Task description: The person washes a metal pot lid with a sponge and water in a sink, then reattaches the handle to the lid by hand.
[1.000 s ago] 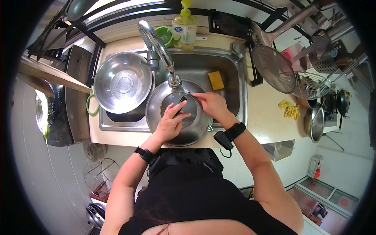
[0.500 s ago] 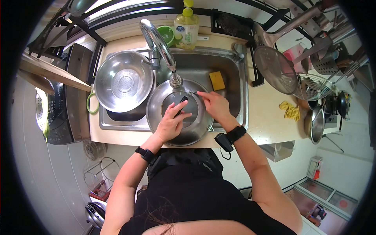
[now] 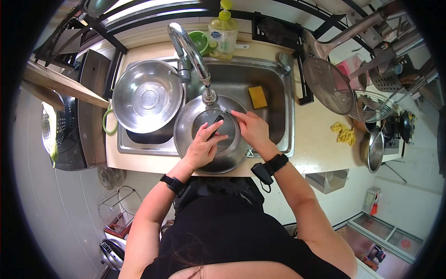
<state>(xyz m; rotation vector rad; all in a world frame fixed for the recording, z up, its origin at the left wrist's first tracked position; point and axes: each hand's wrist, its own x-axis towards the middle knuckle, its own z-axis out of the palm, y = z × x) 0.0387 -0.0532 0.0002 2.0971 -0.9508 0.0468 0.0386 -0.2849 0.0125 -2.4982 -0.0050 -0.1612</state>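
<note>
My left hand [image 3: 202,148] grips a small black-handled utensil [image 3: 216,128] with a metal head, which looks like a peeler. It is held over a round steel basin [image 3: 183,128] in the sink. From the right, my right hand [image 3: 254,129] reaches to the metal head with its index finger; its other fingers are curled and its thumb is hard to see. A chrome faucet [image 3: 195,56] arches above, its outlet just beyond my fingertips. What lies at the bottom of the basin is partly covered by my hands.
A second steel basin [image 3: 147,95] rests over the sink's left side. In the right bowl lies a yellow sponge [image 3: 258,97]. Behind stand a soap bottle [image 3: 223,37] and a green bowl [image 3: 200,43]. A yellow cloth [image 3: 343,133] lies right, below a hanging strainer [image 3: 327,85].
My right hand and forearm have shifted slightly left, with the fingertip still at the peeler's head. My left hand stays almost still, keeping its grip.
</note>
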